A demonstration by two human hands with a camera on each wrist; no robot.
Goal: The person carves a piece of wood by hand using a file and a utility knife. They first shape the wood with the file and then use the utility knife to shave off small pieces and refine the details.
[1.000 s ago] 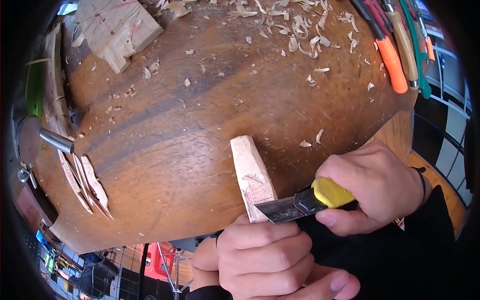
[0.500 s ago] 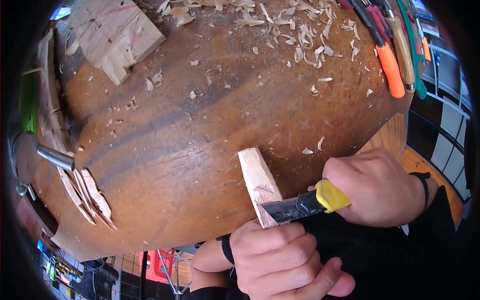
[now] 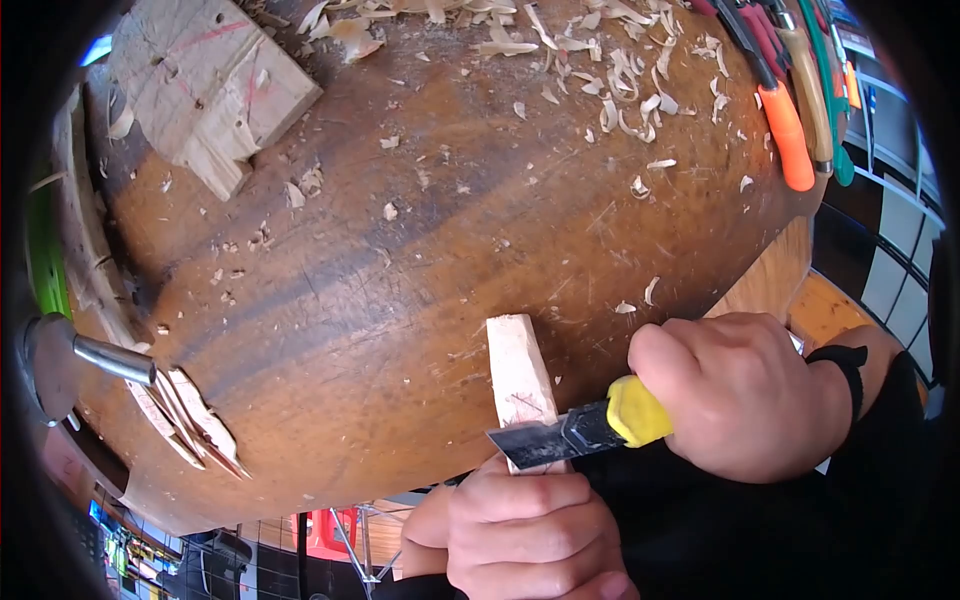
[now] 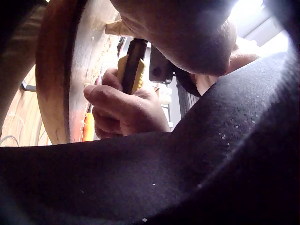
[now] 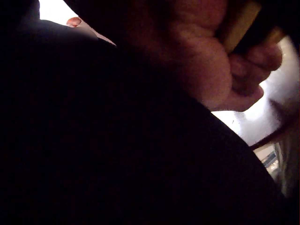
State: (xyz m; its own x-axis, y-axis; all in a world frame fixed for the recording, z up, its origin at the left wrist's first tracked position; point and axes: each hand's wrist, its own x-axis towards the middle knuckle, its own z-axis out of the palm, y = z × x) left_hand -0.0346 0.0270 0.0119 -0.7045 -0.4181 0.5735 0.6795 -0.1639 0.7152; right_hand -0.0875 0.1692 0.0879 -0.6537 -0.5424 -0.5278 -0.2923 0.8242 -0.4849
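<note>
A pale, faceted wood piece (image 3: 517, 365) stands out from the left hand (image 3: 540, 530), whose curled fingers grip its lower end near the table's front edge. The right hand (image 3: 750, 395) grips the yellow handle of a utility knife (image 3: 638, 411). Its dark, broad blade lies across the wood just above the left hand's fingers, tip pointing left. The left wrist view shows the right hand (image 4: 129, 110) curled round the knife's yellow and black handle (image 4: 132, 70). In the dark right wrist view, the right hand (image 5: 201, 56) is partly visible round a yellowish handle (image 5: 241, 26).
On the brown table (image 3: 350, 330) lie a notched board (image 3: 215, 90), curled shavings (image 3: 630, 90) and thin wood strips (image 3: 190, 415). A metal-handled tool (image 3: 112, 358) is at the left edge. Tools, one with an orange handle (image 3: 787, 140), lie at the upper right.
The table view has shifted downward in the frame. The left hand and wood sit lower, the wood is more upright, and the knife blade reaches past the wood's left side.
</note>
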